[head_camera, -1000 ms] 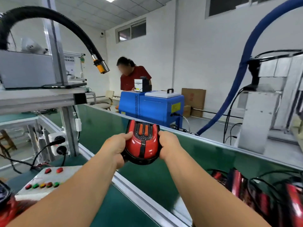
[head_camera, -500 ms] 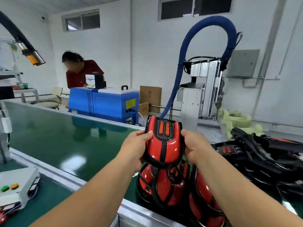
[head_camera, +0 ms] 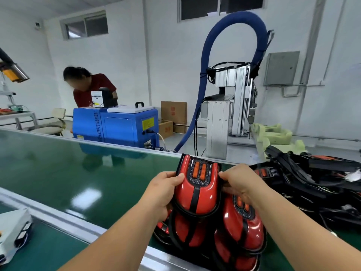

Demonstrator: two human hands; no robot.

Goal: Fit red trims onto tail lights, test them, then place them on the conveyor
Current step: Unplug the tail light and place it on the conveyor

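Red tail light (head_camera: 197, 189), lower lights (head_camera: 242, 225) half-hidden

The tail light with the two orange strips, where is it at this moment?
In the head view, the tail light sits low and centre, held between the left hand and right hand, above other tail lights on the green conveyor.

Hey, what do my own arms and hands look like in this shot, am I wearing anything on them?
Nothing is worn as far as the view shows. The left hand and right hand are bare, with no gloves. Both forearms are bare too, with no sleeves, right down to the bottom edge of the frame. No watch, wristband, ring or marking shows on either one.
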